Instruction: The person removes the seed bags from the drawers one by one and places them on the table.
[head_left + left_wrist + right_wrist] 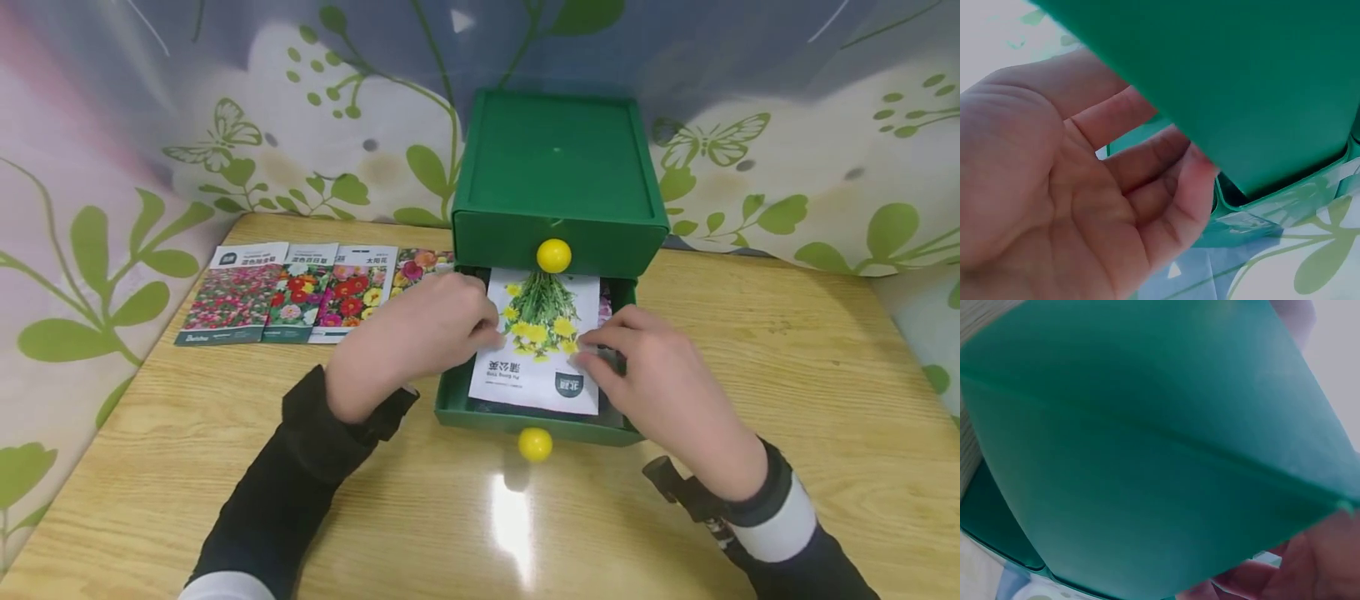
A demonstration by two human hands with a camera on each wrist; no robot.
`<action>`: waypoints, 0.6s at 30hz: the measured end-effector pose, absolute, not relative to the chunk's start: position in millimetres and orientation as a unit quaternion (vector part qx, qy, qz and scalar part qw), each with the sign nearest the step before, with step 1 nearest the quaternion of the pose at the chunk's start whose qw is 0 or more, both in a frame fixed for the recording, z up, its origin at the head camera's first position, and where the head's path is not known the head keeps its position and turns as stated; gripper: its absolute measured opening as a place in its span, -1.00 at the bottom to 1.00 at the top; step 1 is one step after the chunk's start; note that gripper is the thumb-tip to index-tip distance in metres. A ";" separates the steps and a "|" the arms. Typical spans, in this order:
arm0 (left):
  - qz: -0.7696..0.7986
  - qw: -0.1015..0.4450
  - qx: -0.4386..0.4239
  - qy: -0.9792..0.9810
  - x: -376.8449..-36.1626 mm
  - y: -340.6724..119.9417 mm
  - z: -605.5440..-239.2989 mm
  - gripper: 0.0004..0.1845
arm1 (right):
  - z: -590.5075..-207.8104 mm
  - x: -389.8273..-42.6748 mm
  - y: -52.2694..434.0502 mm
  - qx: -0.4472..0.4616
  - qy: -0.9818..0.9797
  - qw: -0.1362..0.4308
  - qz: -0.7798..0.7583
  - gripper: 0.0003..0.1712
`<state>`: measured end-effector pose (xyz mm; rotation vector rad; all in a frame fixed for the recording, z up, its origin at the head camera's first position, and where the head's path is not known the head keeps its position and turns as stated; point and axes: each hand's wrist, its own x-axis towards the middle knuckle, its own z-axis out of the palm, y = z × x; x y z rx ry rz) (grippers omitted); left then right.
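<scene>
Seed packet [538,350], white with yellow flowers printed on it: lying over the pulled-out lower drawer [457,398] of a green drawer box [558,179], its printed text upside down to the wearer, its far edge reaching under the box front.

Left hand [416,337]: gripping the packet's left edge, fingers curled round it as the head view is showing. The left wrist view is giving only the palm and loosely bent fingers [1147,156] beside the green box wall.

Right hand [660,387]: pinching the packet's right edge near its lower corner, fingers [600,340] bent down onto the paper. The right wrist view is almost filled by green surface, with a bit of the hand at the lower right.

Drawer box: standing at the back middle of the wooden counter [225,433], upper drawer closed, one yellow round knob [553,255] on it and a second yellow knob [535,444] on the open drawer's front.

Row of four flower seed packets [300,292]: lying flat on the counter left of the box, side by side.

Floral printed sheeting [112,167]: hanging behind and to both sides of the counter.
</scene>
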<state>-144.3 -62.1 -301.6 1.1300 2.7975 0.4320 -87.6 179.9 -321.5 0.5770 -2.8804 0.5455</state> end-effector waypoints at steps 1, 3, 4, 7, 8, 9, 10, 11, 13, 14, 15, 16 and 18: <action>0.146 0.046 0.376 0.914 -144.4 -63.1 -300.9 -0.83 | -320.5 -87.6 180.9 0.183 -0.961 0.076 0.192 -0.75; 0.159 0.041 0.390 0.906 -144.9 -64.8 -299.3 -0.85 | -318.4 -87.5 183.6 0.170 -0.958 0.078 0.218 -0.76; 0.167 0.039 0.395 0.902 -144.8 -65.7 -298.2 -0.85 | -317.5 -87.5 185.1 0.166 -0.955 0.083 0.233 -0.78; 0.189 0.026 0.420 0.887 -144.2 -68.4 -295.0 -0.87 | -314.9 -87.6 189.7 0.161 -0.942 0.102 0.275 -0.83; 0.194 0.023 0.427 0.883 -144.0 -69.1 -294.2 -0.87 | -314.1 -87.6 190.9 0.160 -0.939 0.104 0.285 -0.84; 0.197 0.021 0.435 0.878 -143.5 -69.7 -293.2 -0.88 | -313.3 -87.8 191.9 0.156 -0.937 0.105 0.293 -0.85; 0.202 0.021 0.441 0.875 -143.0 -70.3 -292.3 -0.88 | -312.4 -88.0 192.8 0.152 -0.936 0.101 0.300 -0.85; 0.205 0.022 0.446 0.871 -142.3 -70.8 -291.4 -0.88 | -311.6 -88.1 193.4 0.147 -0.936 0.095 0.305 -0.85; 0.209 0.025 0.455 0.865 -140.1 -72.0 -289.7 -0.88 | -309.3 -87.9 194.8 0.134 -0.937 0.074 0.313 -0.83; 0.211 0.028 0.459 0.863 -138.8 -72.8 -288.7 -0.89 | -308.2 -87.7 195.7 0.129 -0.937 0.065 0.317 -0.82; 0.213 0.032 0.461 0.861 -136.8 -73.9 -287.4 -0.89 | -306.9 -87.3 196.7 0.124 -0.937 0.055 0.321 -0.80; 0.216 0.037 0.466 0.857 -134.8 -75.0 -285.9 -0.89 | -305.3 -86.5 198.2 0.119 -0.937 0.046 0.324 -0.78; 0.220 0.048 0.479 0.848 -130.8 -76.8 -282.6 -0.87 | -301.4 -84.2 202.1 0.113 -0.937 0.036 0.329 -0.75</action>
